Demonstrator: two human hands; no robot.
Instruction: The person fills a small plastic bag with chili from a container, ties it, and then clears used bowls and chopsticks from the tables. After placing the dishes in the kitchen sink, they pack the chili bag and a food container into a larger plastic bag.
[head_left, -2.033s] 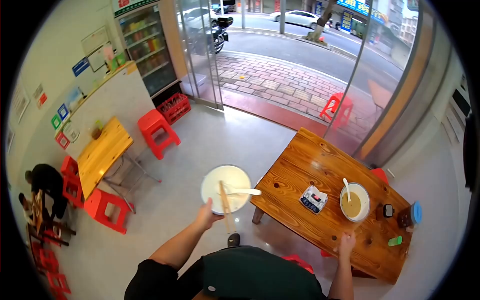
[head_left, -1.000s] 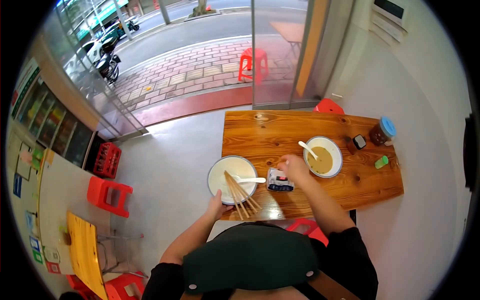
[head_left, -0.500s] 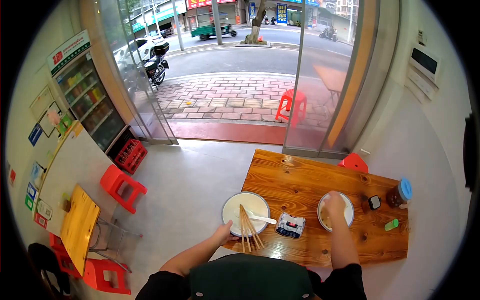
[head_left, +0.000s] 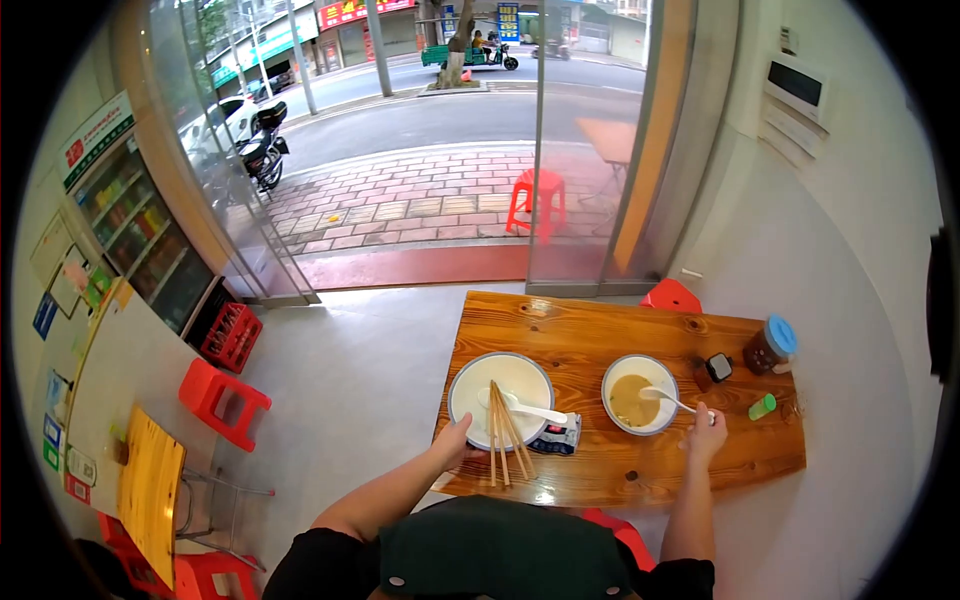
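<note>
My left hand (head_left: 456,446) grips the near left rim of a large white bowl (head_left: 470,375), thumb on top and fingers hidden beneath. Several wooden chopsticks (head_left: 497,440) and a white spoon (head_left: 540,411) rest in it, their ends sticking out over the edge. The bowl partly covers a silver and black packet (head_left: 565,436). To the right stands a second white bowl (head_left: 667,424) with brownish soup (head_left: 632,402) in it. My right hand (head_left: 706,436) is closed at the handle end of another spoon (head_left: 655,393), whose head lies over the soup.
On the wooden table (head_left: 560,325) are a blue-lidded jug (head_left: 770,347), a small dark jar (head_left: 714,370) and a green-capped bottle (head_left: 762,406). Red stools (head_left: 672,295) stand around it. A smaller table (head_left: 150,490) is at left. Glass doors (head_left: 570,200) face the street.
My right hand has moved from above the soup bowl to its right side, showing the spoon. My left hand and its bowl have shifted over the packet. The camera view has turned right.
</note>
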